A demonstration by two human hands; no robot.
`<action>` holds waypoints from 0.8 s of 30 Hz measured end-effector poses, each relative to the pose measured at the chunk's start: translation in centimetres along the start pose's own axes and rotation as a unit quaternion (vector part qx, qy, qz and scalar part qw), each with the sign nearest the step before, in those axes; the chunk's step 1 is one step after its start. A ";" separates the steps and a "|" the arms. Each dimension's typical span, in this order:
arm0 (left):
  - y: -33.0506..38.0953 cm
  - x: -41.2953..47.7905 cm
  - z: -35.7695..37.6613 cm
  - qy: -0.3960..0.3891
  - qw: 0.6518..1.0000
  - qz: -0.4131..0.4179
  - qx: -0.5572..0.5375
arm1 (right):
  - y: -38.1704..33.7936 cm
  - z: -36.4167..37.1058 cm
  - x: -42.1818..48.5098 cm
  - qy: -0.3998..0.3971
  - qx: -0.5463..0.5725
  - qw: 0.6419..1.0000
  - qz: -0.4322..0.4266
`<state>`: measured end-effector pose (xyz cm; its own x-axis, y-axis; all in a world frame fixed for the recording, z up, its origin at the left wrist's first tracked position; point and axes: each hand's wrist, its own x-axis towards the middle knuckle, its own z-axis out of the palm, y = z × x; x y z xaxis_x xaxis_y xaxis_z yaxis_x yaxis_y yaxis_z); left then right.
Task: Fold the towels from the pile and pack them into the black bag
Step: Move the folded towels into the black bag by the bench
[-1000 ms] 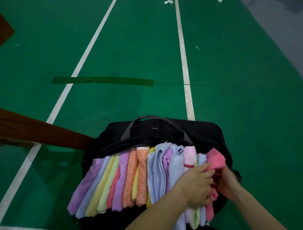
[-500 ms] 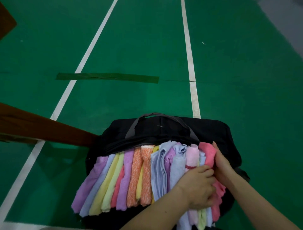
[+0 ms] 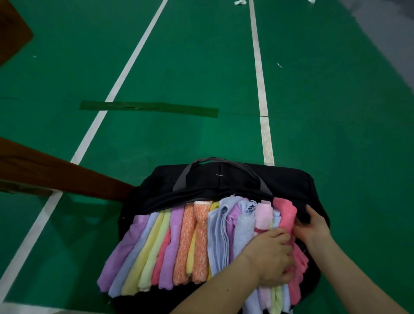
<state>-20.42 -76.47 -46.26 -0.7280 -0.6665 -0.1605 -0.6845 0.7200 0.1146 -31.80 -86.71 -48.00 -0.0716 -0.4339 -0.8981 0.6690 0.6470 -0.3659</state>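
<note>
A black bag lies open on the green floor, packed with a row of several folded towels standing on edge: purple, blue, yellow, pink, orange. At the row's right end stands a pink towel. My left hand presses on the towels beside it, fingers curled against the pink towel's lower part. My right hand rests at the bag's right wall, fingers between the black fabric and the pink towel. The towel pile is out of view.
A brown wooden beam runs in from the left and meets the bag's left side. White court lines and a dark green tape strip mark the green floor. Small white scraps lie far off.
The pink towel went from held up above the row to pushed down into the bag's right end. My right hand moved out to the bag's right wall.
</note>
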 end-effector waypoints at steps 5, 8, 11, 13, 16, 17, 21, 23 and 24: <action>-0.2 0.1 0.1 -0.014 1.000 -0.006 0.007 | 1.5 2.0 0.2 0.040 -0.047 0.996 -0.057; -0.3 0.1 0.3 -0.007 1.000 -0.007 0.007 | 1.6 2.4 0.3 0.046 -0.021 0.996 -0.079; -0.6 0.2 0.4 0.002 1.000 -0.015 0.005 | 1.4 2.7 0.1 0.008 0.051 0.992 -0.114; -0.5 0.1 0.6 0.003 1.000 -0.014 0.001 | 1.2 2.9 0.2 0.002 0.089 0.986 -0.144; -0.6 0.3 1.0 0.015 1.000 -0.006 -0.002 | 1.1 3.6 0.0 0.023 0.056 0.979 -0.196; -0.7 0.4 1.1 0.017 1.000 -0.003 -0.001 | 1.2 3.8 -0.1 0.023 0.026 0.976 -0.215; -1.1 0.7 1.2 -0.004 1.000 -0.006 0.003 | 1.4 4.3 -0.5 -0.009 -0.071 0.963 -0.260; -1.0 0.9 1.2 0.001 1.000 -0.006 -0.001 | 1.5 3.8 0.3 0.000 -0.119 0.957 -0.266; -1.0 1.0 1.2 0.008 1.000 -0.009 -0.005 | 1.7 3.5 0.6 0.014 -0.163 0.947 -0.278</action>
<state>-20.40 -77.66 -47.77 -0.7158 -0.6828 -0.1466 -0.6980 0.7057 0.1212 -28.09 -88.09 -48.28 -0.3677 -0.7505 -0.5491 0.2594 0.4843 -0.8356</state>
